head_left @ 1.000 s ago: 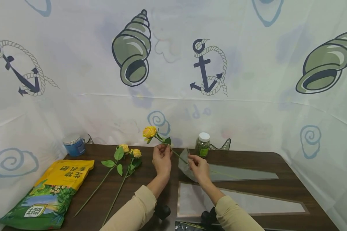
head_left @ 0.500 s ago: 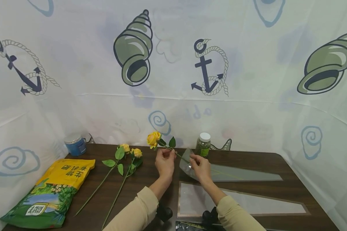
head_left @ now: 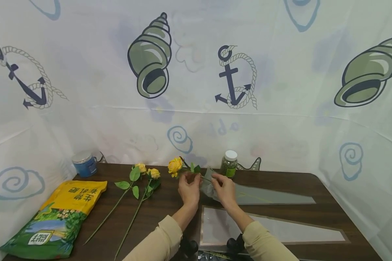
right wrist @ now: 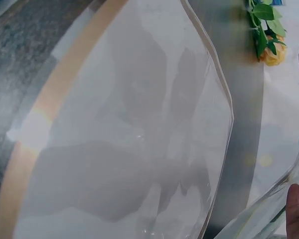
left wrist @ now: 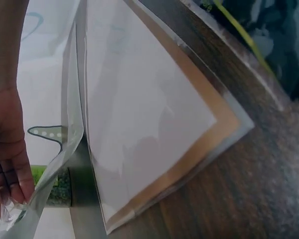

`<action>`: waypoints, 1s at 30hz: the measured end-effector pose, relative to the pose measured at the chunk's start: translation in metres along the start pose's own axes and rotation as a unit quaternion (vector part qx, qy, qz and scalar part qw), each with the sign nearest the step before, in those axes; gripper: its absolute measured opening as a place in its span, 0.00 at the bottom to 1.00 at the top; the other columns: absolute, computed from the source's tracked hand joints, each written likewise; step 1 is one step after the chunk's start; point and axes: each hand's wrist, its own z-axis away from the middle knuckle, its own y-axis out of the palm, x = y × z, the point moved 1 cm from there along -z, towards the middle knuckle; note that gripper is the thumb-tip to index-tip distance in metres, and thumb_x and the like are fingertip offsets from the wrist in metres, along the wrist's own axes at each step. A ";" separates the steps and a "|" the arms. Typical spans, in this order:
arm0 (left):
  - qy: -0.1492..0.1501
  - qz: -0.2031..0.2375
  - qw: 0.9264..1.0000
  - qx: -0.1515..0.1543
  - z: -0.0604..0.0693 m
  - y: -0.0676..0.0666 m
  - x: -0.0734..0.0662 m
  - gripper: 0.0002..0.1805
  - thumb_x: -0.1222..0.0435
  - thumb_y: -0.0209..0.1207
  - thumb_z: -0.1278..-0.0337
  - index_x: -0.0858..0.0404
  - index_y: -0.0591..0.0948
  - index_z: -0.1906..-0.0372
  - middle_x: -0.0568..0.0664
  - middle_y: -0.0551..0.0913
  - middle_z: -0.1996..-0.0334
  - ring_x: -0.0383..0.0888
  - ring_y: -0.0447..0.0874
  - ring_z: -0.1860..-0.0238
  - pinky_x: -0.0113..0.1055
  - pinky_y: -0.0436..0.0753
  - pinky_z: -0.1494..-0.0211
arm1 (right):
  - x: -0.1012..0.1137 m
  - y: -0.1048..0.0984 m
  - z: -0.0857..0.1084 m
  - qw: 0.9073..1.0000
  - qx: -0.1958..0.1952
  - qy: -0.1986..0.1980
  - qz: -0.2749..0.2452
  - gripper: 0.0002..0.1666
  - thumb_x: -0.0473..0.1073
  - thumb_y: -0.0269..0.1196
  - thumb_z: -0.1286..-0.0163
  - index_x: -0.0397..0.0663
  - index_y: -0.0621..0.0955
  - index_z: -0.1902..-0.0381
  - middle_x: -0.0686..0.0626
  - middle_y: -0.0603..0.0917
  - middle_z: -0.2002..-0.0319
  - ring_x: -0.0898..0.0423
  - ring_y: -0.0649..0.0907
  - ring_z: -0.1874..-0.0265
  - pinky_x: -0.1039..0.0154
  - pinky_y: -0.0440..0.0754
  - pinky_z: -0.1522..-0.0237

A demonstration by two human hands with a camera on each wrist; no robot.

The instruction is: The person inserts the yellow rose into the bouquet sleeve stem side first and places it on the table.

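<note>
One yellow rose [head_left: 175,166] lowered in left hand [head_left: 188,189]; two roses [head_left: 154,173] on table [head_left: 170,197].

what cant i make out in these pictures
Held rose, head view: part of its stem, hidden by the left hand.
Black packet, head view: its near part, cut off by the bottom edge.
Green-labelled jar and blue tub, head view: label print, too small to read.

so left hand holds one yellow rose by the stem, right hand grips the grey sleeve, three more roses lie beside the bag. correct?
Count's off: the head view shows two more roses beside the bag, not three. The rest holds: left hand holds one yellow rose by the stem, right hand grips the grey sleeve.
</note>
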 end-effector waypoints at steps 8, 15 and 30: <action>0.017 0.036 0.999 0.022 0.004 -0.007 -0.002 0.11 0.68 0.51 0.33 0.70 0.69 0.50 0.66 0.80 0.55 0.53 0.86 0.66 0.39 0.85 0.64 | 0.001 0.003 -0.001 1.000 0.000 0.008 -0.017 0.11 0.35 0.61 0.36 0.37 0.84 0.57 0.46 0.82 0.78 0.63 0.73 0.81 0.70 0.71 0.80; 0.030 0.006 1.000 0.004 0.000 -0.012 -0.005 0.11 0.66 0.56 0.36 0.73 0.76 0.59 0.64 0.80 0.61 0.53 0.86 0.65 0.36 0.85 0.65 | 0.003 0.004 -0.001 1.000 -0.005 0.000 -0.019 0.11 0.35 0.61 0.36 0.38 0.84 0.57 0.47 0.82 0.78 0.64 0.74 0.80 0.70 0.71 0.79; 0.039 0.000 0.999 -0.027 -0.006 -0.009 -0.010 0.11 0.68 0.65 0.47 0.74 0.80 0.68 0.64 0.82 0.73 0.43 0.83 0.76 0.34 0.85 0.71 | 0.004 0.003 0.001 1.000 -0.003 0.002 -0.017 0.11 0.36 0.61 0.35 0.40 0.84 0.57 0.47 0.83 0.78 0.65 0.74 0.80 0.70 0.72 0.78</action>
